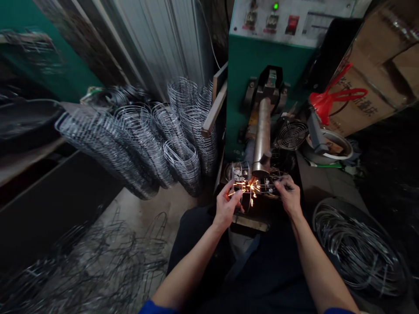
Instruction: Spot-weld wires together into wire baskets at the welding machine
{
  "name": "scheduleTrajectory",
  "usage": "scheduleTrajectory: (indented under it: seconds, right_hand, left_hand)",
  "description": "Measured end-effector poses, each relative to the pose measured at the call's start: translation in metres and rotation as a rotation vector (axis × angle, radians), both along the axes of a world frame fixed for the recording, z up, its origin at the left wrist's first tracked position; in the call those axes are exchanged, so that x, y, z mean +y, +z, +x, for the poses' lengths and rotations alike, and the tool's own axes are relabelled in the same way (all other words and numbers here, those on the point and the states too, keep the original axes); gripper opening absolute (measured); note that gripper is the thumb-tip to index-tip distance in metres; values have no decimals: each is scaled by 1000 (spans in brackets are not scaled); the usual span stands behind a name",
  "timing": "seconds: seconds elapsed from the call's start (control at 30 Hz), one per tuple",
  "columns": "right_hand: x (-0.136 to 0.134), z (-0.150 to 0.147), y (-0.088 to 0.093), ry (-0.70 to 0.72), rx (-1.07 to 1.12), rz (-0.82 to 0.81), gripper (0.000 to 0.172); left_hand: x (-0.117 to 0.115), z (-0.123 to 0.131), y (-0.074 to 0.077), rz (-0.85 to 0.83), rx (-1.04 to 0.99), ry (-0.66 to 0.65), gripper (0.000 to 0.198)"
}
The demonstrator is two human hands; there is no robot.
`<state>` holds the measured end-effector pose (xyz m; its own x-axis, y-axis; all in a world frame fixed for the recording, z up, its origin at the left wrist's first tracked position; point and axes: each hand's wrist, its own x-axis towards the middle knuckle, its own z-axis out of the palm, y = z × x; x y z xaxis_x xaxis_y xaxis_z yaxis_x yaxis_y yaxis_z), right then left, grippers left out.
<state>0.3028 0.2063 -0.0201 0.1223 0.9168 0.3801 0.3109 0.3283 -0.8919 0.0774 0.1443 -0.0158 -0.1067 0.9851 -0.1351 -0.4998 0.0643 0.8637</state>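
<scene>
Sparks fly beneath the thick metal arm (pixel 262 135) of a green spot welder (pixel 240 91). Just left of the sparks, my left hand (pixel 226 205) is closed on a small wire frame (pixel 234 179) with curved rods. Across from it, my right hand (pixel 288 194) pinches thin straight wire that runs toward the sparks. Whether that wire is a separate piece or part of the frame, I cannot tell. The contact point under the arm is partly hidden by glare.
Tall stacks of bent wire rings (pixel 137 144) stand on the left. Loose wire frames (pixel 121 257) cover the floor at lower left. A tub of wire pieces (pixel 356 248) sits at right, below a round bowl (pixel 345 148), a red plastic bag (pixel 324 104) and a cardboard box (pixel 369 74).
</scene>
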Motion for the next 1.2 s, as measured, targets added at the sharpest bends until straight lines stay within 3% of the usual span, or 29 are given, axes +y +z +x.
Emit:
scheduleTrajectory:
  seconds: [0.17,0.3,0.4,0.5,0.57,0.6,0.63,0.73,0.83,0.9,0.97,1.07,1.2]
  right_hand:
    - [-3,1,2,12,4,48,44]
    - [-30,12,-2,-22,49,33,31]
    - [-72,31,-15,-82,29,-54,47]
    - [-118,51,-20,-120,-20,-205,50]
    - [-140,56,-14,-57,-93,-295,48]
    - [-146,55,-10,12,-159,-345,46]
    - [-148,50,-5,101,-238,-396,44]
    - [-138,21,3,330,-497,-497,33]
    - [-127,-11,-1,345,-654,-446,26]
    - [-130,-19,-7,309,-631,-358,32]
    - [-141,-15,-13,255,-521,-287,38]
    - [-160,-1,-21,147,-419,-198,39]
    - [-163,2,-26,106,-510,-74,38]
  left_hand:
    - [2,0,2,-33,-10,19,79]
    - [-15,4,13,-77,-91,7,66]
    - [-60,8,15,-237,-260,-13,50]
    - [-129,-7,2,-462,-362,-212,46]
    - [-168,-33,-9,-531,-219,-454,45]
    - [-179,-49,-12,-546,-80,-602,46]
    - [-183,-64,-13,-542,92,-654,48]
    - [-156,-87,-6,-345,568,-467,56]
    - [-110,-68,2,-27,863,-444,57]
    - [-91,-49,-1,179,1033,-380,42]
    - [-85,-35,-8,315,1143,-291,31]
    - [-87,-29,-17,393,1233,-227,33]
    - [-84,-24,-9,395,1461,-271,37]
